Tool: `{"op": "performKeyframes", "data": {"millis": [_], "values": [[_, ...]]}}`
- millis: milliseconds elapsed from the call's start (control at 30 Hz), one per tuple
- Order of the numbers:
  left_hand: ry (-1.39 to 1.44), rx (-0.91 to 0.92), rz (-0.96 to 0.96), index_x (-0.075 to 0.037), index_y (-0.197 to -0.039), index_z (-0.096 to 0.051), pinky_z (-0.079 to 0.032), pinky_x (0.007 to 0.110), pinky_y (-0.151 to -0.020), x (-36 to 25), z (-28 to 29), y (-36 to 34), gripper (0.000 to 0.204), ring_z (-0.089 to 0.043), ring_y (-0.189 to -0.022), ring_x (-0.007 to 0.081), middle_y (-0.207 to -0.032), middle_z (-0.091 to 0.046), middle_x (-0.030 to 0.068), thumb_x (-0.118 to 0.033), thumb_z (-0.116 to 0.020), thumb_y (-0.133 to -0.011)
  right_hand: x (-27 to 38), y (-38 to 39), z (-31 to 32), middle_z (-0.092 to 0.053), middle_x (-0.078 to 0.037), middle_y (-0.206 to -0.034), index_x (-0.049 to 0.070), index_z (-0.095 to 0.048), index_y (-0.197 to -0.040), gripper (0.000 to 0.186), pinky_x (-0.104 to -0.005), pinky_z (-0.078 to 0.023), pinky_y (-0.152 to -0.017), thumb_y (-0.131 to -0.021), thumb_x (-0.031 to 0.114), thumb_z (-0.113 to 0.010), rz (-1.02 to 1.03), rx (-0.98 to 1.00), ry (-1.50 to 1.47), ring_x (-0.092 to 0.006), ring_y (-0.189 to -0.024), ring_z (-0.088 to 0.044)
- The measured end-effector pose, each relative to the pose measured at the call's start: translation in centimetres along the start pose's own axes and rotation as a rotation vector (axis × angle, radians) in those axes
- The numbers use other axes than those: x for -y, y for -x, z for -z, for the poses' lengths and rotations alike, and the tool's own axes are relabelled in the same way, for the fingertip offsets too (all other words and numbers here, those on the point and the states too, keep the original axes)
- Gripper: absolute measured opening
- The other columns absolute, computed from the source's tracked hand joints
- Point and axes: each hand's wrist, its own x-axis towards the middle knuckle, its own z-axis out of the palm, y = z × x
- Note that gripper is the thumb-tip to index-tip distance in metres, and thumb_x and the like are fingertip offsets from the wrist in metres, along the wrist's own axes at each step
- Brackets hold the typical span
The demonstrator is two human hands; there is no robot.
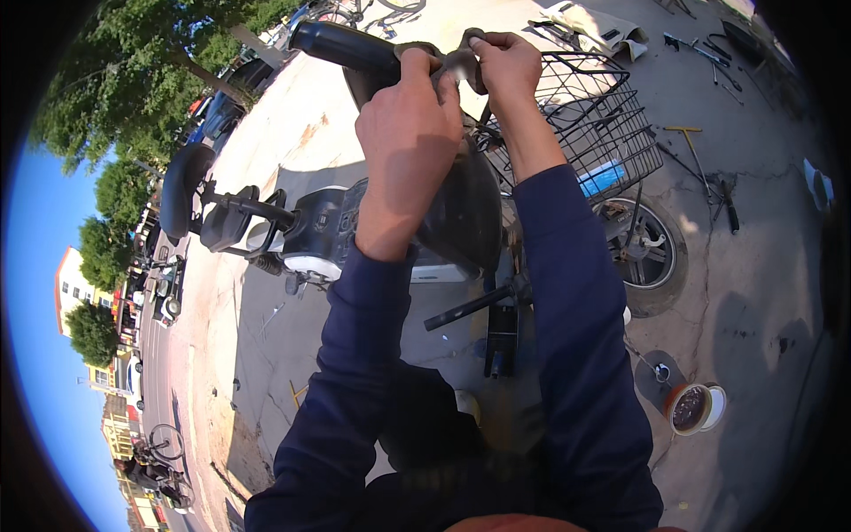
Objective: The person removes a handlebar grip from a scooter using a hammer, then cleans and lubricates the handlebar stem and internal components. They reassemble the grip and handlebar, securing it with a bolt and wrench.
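Observation:
A small electric bike stands on cracked concrete below me. Its black handlebar grip point(341, 44) points up and to the left. My left hand point(409, 133) is closed around the bar just beside the grip. My right hand point(507, 62) pinches a grey lever fitting point(461, 64) on the same bar, right against my left fingers. The black front cover point(465, 213) of the bike lies under both wrists. Both forearms wear dark blue sleeves.
A black wire basket point(596, 115) hangs in front of the bar, above the front wheel point(654, 255). The black seat point(182, 191) is at the left. Hand tools point(709, 191) lie on the ground at right. A small open tin point(691, 408) sits at lower right.

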Motion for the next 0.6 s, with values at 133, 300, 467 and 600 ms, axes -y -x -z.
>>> {"op": "performKeyframes", "data": {"millis": [133, 300, 467, 600], "values": [[0.041, 0.020, -0.131, -0.008, -0.099, -0.057, -0.052, 0.045, -0.055, -3.1, -0.9, 3.3, 0.017, -0.069, -0.060, 0.0344, -0.064, -0.066, 0.0121, -0.017, -0.070, -0.092, 0.9, -0.8, 2.9, -0.074, -0.008, -0.093, -0.001, -0.073, -0.104, 0.019, -0.0256, -0.056, -0.068, -0.087, 0.007, -0.079, 0.168, 0.069, -0.372, -0.0150, -0.077, -0.070], [0.257, 0.200, -0.032, -0.009, -0.107, -0.061, -0.049, 0.039, -0.056, -5.0, 0.9, 9.4, 0.017, -0.068, -0.062, 0.0315, -0.070, -0.067, 0.0116, -0.016, -0.071, -0.094, 2.3, 1.1, 6.0, -0.068, -0.003, -0.080, 0.000, -0.073, -0.107, 0.021, -0.0244, -0.049, -0.059, -0.088, 0.009, -0.077, 0.071, 0.259, -0.262, -0.0106, -0.072, -0.064], [0.269, 0.137, 0.178, -0.011, -0.108, -0.063, -0.049, 0.040, -0.055, -1.6, 3.5, 6.7, 0.016, -0.069, -0.062, 0.0301, -0.069, -0.068, 0.0109, -0.022, -0.068, -0.097, 5.0, 2.7, 7.7, -0.073, -0.008, -0.102, 0.003, -0.067, -0.125, 0.049, -0.0320, -0.054, -0.081, -0.102, 0.046, -0.061, 0.050, 0.589, -0.001, -0.0149, -0.094, -0.068], [0.253, 0.168, 0.225, -0.013, -0.103, -0.066, -0.050, 0.043, -0.056, 0.8, 3.3, 6.8, 0.016, -0.070, -0.062, 0.0328, -0.063, -0.067, 0.0118, -0.027, -0.068, -0.097, 4.9, 4.7, 8.9, -0.071, -0.017, -0.122, 0.002, -0.064, -0.135, 0.088, -0.0416, -0.051, -0.101, -0.096, 0.079, -0.045, -0.154, 0.971, 0.311, -0.0260, -0.113, -0.067]]}}
